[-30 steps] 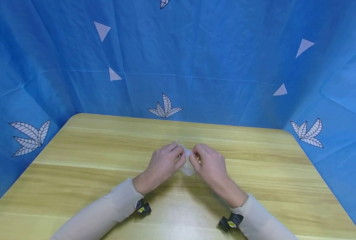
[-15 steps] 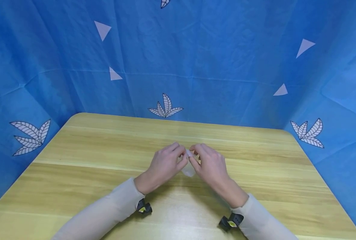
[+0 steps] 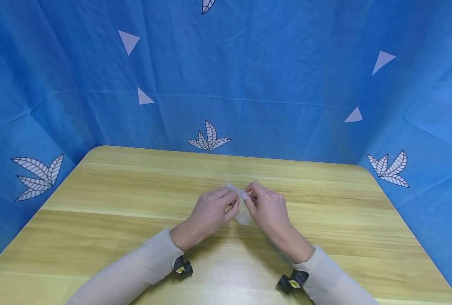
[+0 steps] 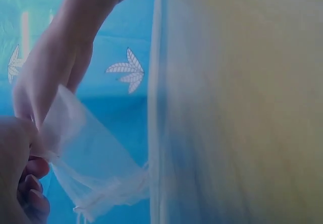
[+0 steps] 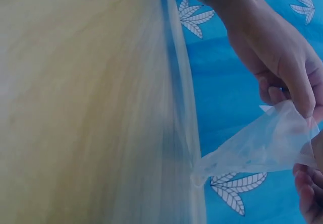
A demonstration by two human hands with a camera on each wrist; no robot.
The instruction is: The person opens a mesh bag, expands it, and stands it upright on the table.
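Note:
A small sheer white pouch is stretched between the two hands, above the tabletop in the head view. Thin cords trail from a gathered band near one end of the pouch in the left wrist view. My left hand pinches one edge of it between thumb and curled fingers. From the other side, the thumb and fingertips of my right hand pinch the upper part. In the right wrist view the fabric of the pouch hangs slanted between the hands, and my right hand shows only partly at the edge.
A light wooden table with rounded far corners lies beneath the hands. Blue cloth printed with white leaves and triangles surrounds its back and sides. Each wrist wears a black strap with a small camera.
The pouch's lower end has swung a little to the right and its corded end shows again beyond the left hand. My left hand has shifted slightly right; the right hand stays about where it was.

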